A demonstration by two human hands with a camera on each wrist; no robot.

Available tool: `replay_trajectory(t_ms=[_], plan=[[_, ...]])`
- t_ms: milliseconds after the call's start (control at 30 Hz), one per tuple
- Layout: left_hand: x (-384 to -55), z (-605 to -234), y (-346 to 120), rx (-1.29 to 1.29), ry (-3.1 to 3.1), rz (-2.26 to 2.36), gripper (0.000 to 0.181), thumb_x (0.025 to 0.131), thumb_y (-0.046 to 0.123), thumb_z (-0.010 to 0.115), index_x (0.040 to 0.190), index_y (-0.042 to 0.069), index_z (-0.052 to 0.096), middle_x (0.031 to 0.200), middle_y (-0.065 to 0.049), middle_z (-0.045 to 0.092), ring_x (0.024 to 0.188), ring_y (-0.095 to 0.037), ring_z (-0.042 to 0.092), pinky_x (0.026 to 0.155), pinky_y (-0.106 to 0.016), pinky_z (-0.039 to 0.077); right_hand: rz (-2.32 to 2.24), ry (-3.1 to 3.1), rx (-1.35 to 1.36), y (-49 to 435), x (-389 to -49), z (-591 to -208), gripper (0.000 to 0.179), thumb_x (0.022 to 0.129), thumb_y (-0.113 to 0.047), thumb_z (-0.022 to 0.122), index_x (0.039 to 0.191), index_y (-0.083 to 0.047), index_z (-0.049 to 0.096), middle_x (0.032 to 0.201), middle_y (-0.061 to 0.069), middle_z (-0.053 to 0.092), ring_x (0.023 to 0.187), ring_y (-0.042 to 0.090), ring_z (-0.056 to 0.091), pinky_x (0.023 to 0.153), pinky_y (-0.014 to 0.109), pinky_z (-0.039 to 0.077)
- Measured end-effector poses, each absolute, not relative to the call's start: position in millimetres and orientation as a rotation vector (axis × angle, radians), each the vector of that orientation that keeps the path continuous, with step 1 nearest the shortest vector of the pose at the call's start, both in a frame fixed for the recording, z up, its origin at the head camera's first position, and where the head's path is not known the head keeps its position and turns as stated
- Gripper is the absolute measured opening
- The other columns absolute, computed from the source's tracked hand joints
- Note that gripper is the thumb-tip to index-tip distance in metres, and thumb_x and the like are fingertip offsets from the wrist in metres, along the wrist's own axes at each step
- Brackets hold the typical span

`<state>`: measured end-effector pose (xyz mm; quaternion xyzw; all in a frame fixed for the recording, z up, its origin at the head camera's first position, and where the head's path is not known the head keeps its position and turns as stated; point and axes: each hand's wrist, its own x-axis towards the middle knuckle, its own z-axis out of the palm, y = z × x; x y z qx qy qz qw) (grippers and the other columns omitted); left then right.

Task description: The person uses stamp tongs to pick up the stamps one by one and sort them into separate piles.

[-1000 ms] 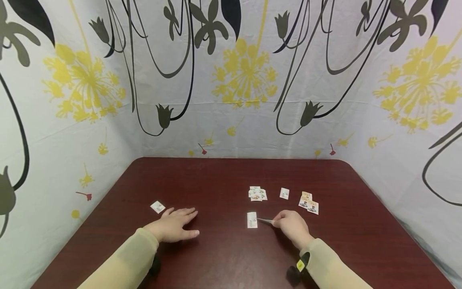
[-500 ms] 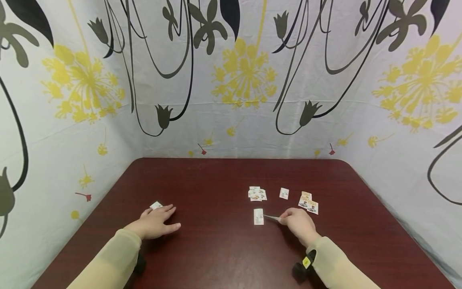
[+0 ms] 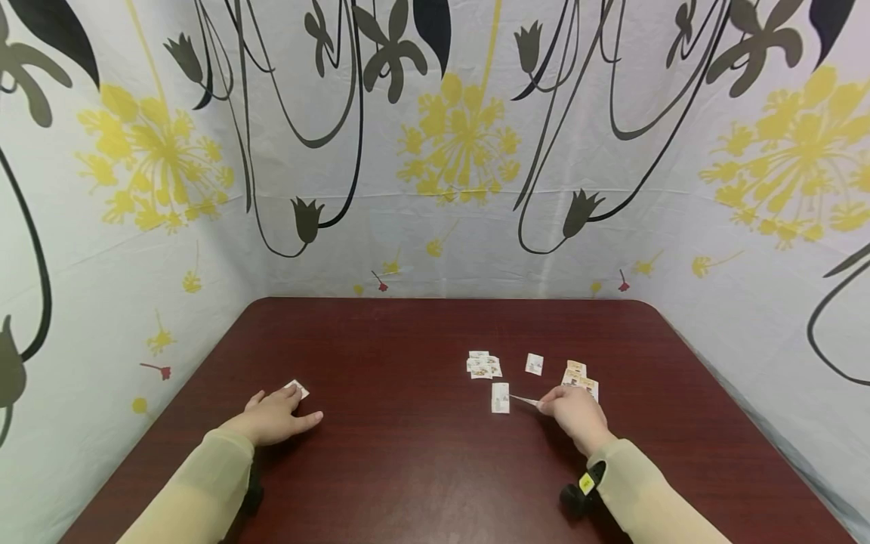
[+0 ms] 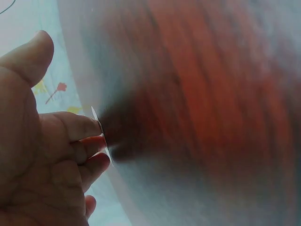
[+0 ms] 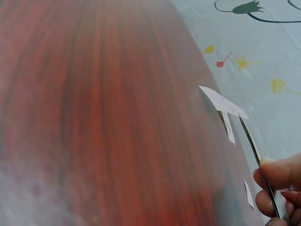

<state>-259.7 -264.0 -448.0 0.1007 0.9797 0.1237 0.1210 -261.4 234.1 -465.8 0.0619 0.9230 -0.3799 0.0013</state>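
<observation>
In the head view my left hand [image 3: 270,419] lies at the left of the table, its fingertips resting on a small white stamp [image 3: 302,392]. The left wrist view shows the fingers pressing that stamp [image 4: 103,136] edge-on, the thumb held away from it. My right hand [image 3: 578,415] pinches slim metal tweezers [image 3: 526,400]. Their tips hold another small white stamp [image 3: 500,398], upright in the head view. Up close in the right wrist view, this stamp [image 5: 221,101] has toothed edges and seems raised off the table; the tweezers [image 5: 254,146] run between thumb and fingers.
Behind the held stamp lies a cluster of several pale stamps [image 3: 484,368]. One single stamp [image 3: 534,364] is to its right. Farther right, an orange-tinted group of stamps [image 3: 575,370] is partly covered by my right hand. The dark red table [image 3: 408,468] has a patterned cloth [image 3: 435,249] behind it.
My left hand has moved left and now its fingertips cover part of the left stamp. The right hand has carried the stamp in the tweezers rightward and slightly farther from me.
</observation>
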Motion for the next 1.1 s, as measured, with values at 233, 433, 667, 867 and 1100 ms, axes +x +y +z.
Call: replay_trajectory(t_ms=[233,433,667,867,1100], plan=[[-256.9,-448.8,-258.4,0.349,2.857,0.378,0.083,0.091,0.059,0.052,0.14,-0.008,0.043,0.149,-0.028,0.032,0.135,-0.045,0.032,0.106,-0.067,0.012,-1.168,2.911,0.21,242.8,-265.4,-464.2,0.011,0.082,-0.021,0.067,0.081,-0.012,0.073,0.093,0.004,0.067,0.088,0.022,0.058,0.072,0.036,0.04],[-250.8,-446.9,-248.5,0.412,2.861,0.365,0.08,0.091,0.057,0.054,0.139,-0.007,0.046,0.148,-0.026,0.036,0.135,-0.043,0.034,0.107,-0.067,0.013,-1.173,2.916,0.234,251.8,-268.2,-462.0,0.014,0.083,-0.021,0.066,0.086,-0.009,0.073,0.102,0.009,0.065,0.091,0.025,0.058,0.071,0.036,0.042],[-245.0,-446.7,-232.4,0.469,2.831,0.389,0.08,0.09,0.058,0.055,0.14,-0.004,0.046,0.149,-0.02,0.037,0.139,-0.036,0.031,0.109,-0.063,0.012,-1.197,2.906,0.313,260.8,-275.8,-460.4,0.018,0.083,-0.019,0.064,0.091,-0.006,0.074,0.099,0.009,0.067,0.089,0.026,0.056,0.072,0.038,0.042],[-238.6,-445.5,-215.9,0.539,2.789,0.411,0.078,0.09,0.056,0.057,0.142,-0.001,0.045,0.151,-0.016,0.036,0.14,-0.033,0.029,0.111,-0.06,0.011,-1.149,2.945,0.328,264.1,-281.2,-455.9,0.02,0.081,-0.018,0.064,0.091,-0.005,0.075,0.1,0.012,0.067,0.088,0.028,0.057,0.071,0.038,0.042],[-233.1,-444.6,-198.2,0.639,2.762,0.367,0.078,0.09,0.058,0.056,0.143,0.002,0.044,0.152,-0.01,0.036,0.141,-0.029,0.029,0.112,-0.058,0.011,-1.041,2.952,0.358,267.9,-288.8,-451.7,0.016,0.083,-0.022,0.061,0.079,-0.008,0.067,0.085,0.008,0.061,0.077,0.026,0.05,0.062,0.036,0.038]])
